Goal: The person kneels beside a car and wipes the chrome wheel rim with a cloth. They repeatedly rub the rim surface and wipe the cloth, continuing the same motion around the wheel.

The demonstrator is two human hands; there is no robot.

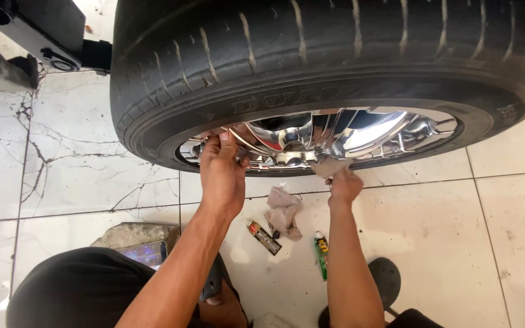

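cloth (329, 166) pinched in right hand (344, 187) grip against chrome rim (335, 136).

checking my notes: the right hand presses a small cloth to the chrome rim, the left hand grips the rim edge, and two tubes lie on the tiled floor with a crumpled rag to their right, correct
One detail is off. The head view shows the crumpled beige rag lying between the dark tube and the green tube, not to their right. The rest stands: right hand presses the small cloth to the shiny chrome rim; left hand grips its edge.
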